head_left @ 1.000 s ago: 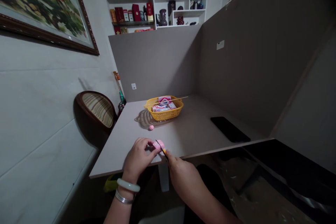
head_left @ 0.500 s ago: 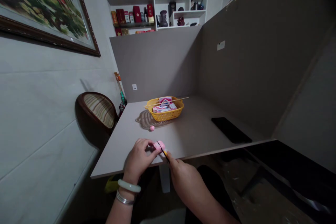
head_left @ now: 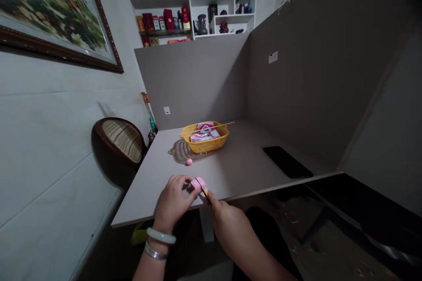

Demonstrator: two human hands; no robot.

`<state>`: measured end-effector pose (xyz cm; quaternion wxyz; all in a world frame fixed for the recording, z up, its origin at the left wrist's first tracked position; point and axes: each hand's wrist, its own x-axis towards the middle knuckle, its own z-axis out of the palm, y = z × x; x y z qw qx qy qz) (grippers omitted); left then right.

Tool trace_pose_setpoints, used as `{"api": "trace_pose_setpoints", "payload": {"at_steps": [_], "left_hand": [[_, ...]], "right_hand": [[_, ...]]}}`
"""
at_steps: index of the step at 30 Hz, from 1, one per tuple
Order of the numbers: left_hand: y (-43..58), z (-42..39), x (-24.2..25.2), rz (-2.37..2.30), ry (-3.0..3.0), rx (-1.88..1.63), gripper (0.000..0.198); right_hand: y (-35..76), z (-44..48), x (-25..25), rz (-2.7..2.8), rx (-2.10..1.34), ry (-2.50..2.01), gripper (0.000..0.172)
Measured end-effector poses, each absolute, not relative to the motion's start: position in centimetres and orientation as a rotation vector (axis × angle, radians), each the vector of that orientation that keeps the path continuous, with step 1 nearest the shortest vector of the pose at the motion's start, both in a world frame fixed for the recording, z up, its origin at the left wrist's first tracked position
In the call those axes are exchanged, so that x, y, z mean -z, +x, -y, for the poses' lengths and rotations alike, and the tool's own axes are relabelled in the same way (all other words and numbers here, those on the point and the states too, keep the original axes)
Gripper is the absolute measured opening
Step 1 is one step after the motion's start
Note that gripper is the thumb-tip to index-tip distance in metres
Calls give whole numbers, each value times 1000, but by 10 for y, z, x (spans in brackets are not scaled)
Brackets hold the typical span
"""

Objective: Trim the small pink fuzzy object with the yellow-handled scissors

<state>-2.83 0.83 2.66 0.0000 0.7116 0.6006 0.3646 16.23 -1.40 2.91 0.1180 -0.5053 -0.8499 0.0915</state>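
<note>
Left hand (head_left: 173,197), grip closed around pink rounded lump (head_left: 198,184); right hand (head_left: 227,224), grip pinching slim yellow-and-black tool (head_left: 206,194) against lump; lower centre, above grey counter (head_left: 237,167).

Left hand (head_left: 173,197) and right hand (head_left: 226,224) close together at the near edge of the surface (head_left: 237,171), not quite touching. Left hand curled, knuckles up, fingers pointing right. Right hand in a pinch, thumb and forefinger directed forward. Right forearm (head_left: 247,250) angled in from lower right.
</note>
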Motion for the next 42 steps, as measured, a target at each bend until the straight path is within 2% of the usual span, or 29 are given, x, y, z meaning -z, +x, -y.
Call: {"api": "trace_pose_setpoints", "payload": {"at_steps": [13,21,27,34,42], "left_hand": [[-28,-8,-27,-1880,2211,-1122,29],[-29,-10,-27,-1857,2179,-1148,28],[-29,-9,-26,-1890,2181,-1145,28],[-30,-10,-26,-1880,2180,-1120,28],[-30,-9,-26,-1872,2182,-1130,29]], "right_hand": [[176,32,-22,2623,-219,-1557,64],[163,19,-32,2514,-246,-1492,63],[175,27,-20,2537,-235,-1491,62],[164,20,-38,2532,-266,-1497,60],[168,25,-33,2535,-263,-1521,60]]}}
